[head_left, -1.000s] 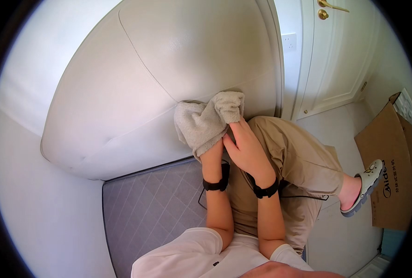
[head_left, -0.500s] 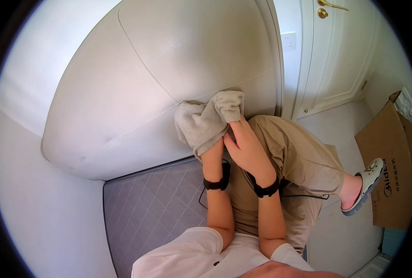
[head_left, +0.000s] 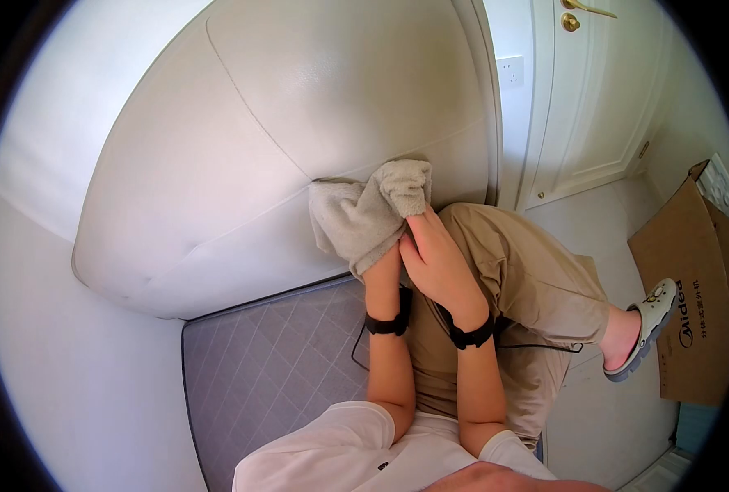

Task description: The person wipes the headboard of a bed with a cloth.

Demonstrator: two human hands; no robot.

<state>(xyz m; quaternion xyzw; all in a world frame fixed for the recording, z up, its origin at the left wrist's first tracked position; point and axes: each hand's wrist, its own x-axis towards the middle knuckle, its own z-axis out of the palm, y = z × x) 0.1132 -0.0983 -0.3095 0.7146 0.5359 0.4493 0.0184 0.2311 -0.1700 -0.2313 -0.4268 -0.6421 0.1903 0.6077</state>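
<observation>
A grey-beige towel lies bunched against the lower part of a padded light headboard. My left hand is inside the towel, which covers its fingers; only my left wrist shows below the hem. The fingers of my right hand go into the towel's right fold and are hidden, while its thumb lies outside, close beside my left wrist. The right fold of the towel wraps around those fingers. Each wrist wears a black band.
A grey quilted mattress spreads below the headboard. My bent leg in tan trousers and a pale clog are at right. Beyond stand a cardboard box and a white door. A thin black cable crosses my lap.
My left wrist has shifted slightly right, and the towel's lower left edge has moved with it. The right hand has stayed almost in place.
</observation>
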